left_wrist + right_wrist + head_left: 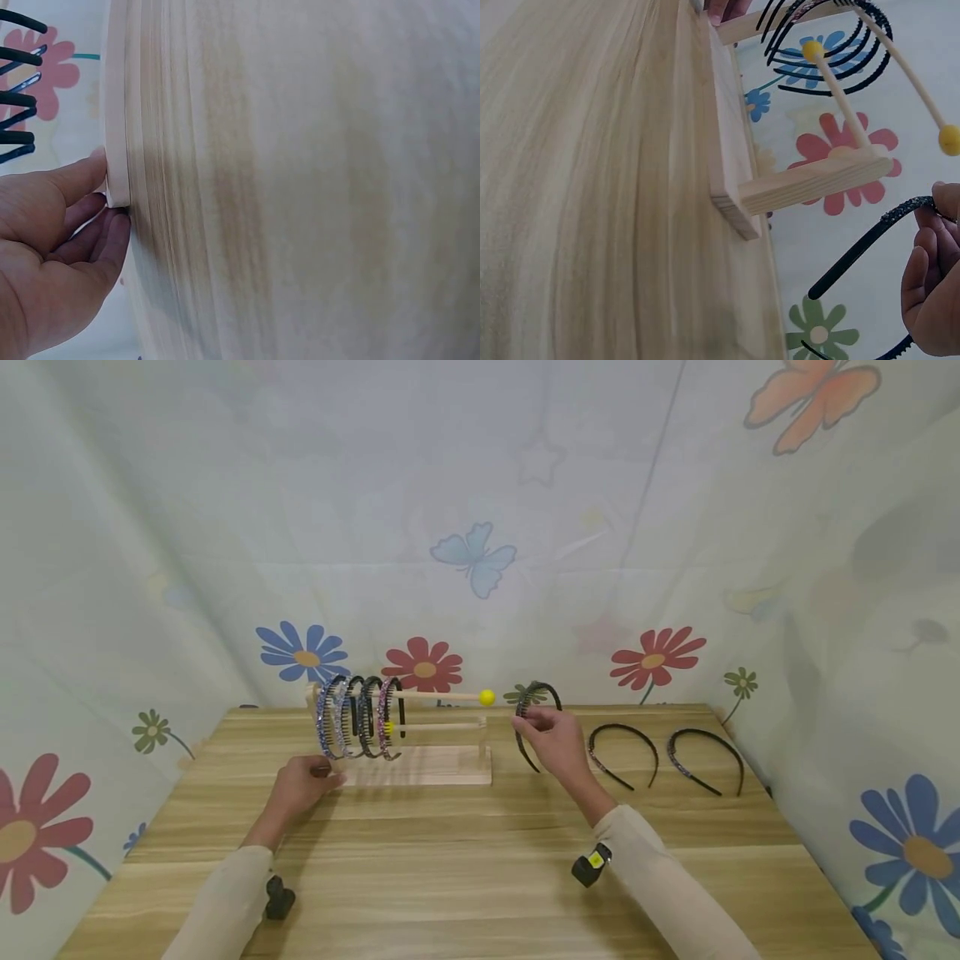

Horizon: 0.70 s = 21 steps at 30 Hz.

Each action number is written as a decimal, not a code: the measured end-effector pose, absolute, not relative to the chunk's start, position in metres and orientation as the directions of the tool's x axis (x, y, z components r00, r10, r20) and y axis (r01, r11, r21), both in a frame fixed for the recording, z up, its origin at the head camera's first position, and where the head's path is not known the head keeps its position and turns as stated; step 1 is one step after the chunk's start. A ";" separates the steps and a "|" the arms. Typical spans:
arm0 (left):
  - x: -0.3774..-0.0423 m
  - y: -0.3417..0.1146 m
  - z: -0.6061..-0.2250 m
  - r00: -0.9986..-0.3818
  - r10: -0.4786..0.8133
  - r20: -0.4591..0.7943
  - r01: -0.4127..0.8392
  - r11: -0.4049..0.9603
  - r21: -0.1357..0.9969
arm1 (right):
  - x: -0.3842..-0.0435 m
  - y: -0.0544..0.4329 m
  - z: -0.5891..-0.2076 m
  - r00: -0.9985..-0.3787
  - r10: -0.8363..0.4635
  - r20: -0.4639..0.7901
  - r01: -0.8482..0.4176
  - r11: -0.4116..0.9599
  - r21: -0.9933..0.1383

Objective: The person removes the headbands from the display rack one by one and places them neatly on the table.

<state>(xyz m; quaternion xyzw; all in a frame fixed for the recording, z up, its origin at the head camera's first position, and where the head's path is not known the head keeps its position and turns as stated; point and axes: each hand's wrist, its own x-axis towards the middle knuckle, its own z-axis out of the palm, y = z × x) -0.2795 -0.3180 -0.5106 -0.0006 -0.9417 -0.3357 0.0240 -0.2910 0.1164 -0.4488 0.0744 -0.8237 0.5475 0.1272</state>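
In the head view, I see the right hand (553,739) right of the centre; its grip is pinching a dark headband (522,700), which is near the yellow ball (487,697) of the wooden stand (450,766) but apart from it. Four glittery headbands (366,718) hang on the stand, left of the centre, and two other headbands (677,760) lie on the worktop (450,877) at the right. The left hand (302,785) is at the stand's left end. In my left wrist view, at the left of the frame, this hand's grip is pinching the end of the stand's base. In my right wrist view, the right grip, at the right edge, pinches the dark headband, whose one tip points toward the lower middle.
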 end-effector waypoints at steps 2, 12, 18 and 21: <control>-0.279 -0.318 -0.511 -0.999 -0.012 0.052 0.023 0.774 0.633 | -0.293 0.116 -0.453 -0.961 0.030 0.275 -0.241 0.400 -0.884; -0.277 -0.315 -0.511 -0.999 -0.016 0.048 0.019 0.763 0.646 | -0.300 0.113 -0.469 -0.966 0.079 0.248 -0.188 0.445 -0.875; -0.276 -0.315 -0.508 -0.999 -0.015 0.049 0.020 0.766 0.643 | -0.304 0.114 -0.475 -0.967 0.092 0.237 -0.169 0.462 -0.871; -0.276 -0.314 -0.507 -0.998 -0.014 0.054 0.024 0.769 0.639 | -0.306 0.114 -0.477 -0.969 0.099 0.226 -0.152 0.480 -0.864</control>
